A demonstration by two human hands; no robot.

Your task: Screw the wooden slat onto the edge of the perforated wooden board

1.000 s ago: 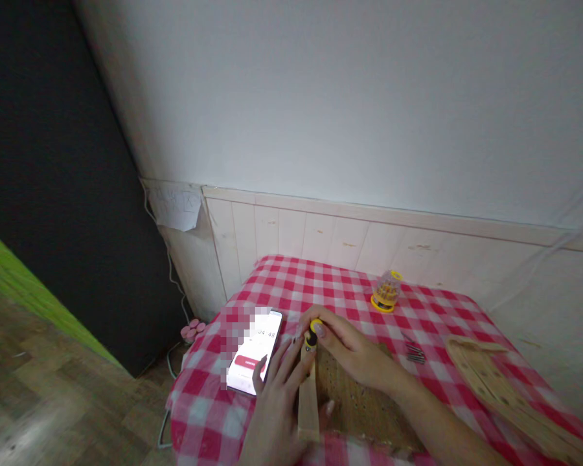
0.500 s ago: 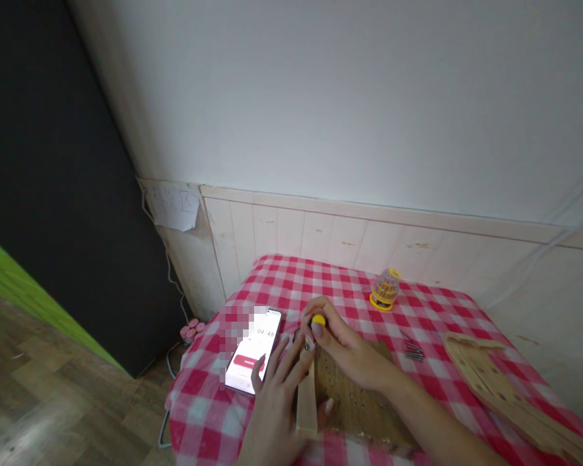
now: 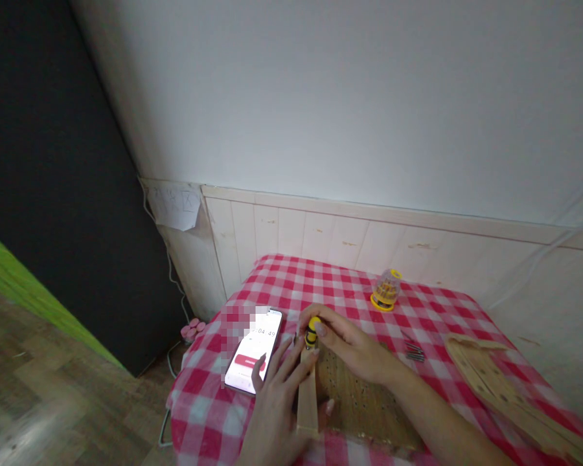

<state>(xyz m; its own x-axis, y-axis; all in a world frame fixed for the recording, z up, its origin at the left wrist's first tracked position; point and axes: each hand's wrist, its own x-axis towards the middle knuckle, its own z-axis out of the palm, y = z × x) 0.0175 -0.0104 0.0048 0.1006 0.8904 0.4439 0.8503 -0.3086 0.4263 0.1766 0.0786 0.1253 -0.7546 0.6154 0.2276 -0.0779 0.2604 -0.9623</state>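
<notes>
My right hand (image 3: 352,349) pinches a small yellow-and-black screwdriver (image 3: 312,331), held upright at the far end of a light wooden strip (image 3: 308,398). My left hand (image 3: 276,404) grips that strip from the left, fingers stretched along it and thumb on its right side. The strip stands on edge along the left side of a perforated brown board (image 3: 362,404) lying on the red-and-white checked tablecloth (image 3: 320,285).
A phone (image 3: 252,349) with a lit timer screen lies left of my hands. A yellow-based clear bit holder (image 3: 386,291) stands behind. Dark screws (image 3: 414,351) lie to the right, and another wooden panel (image 3: 505,388) rests at the right edge. Wall panelling is close behind.
The screwdriver and my right fingers have shifted slightly, turning at the strip's end. The phone timer has advanced by a second. My left hand stays on the strip.
</notes>
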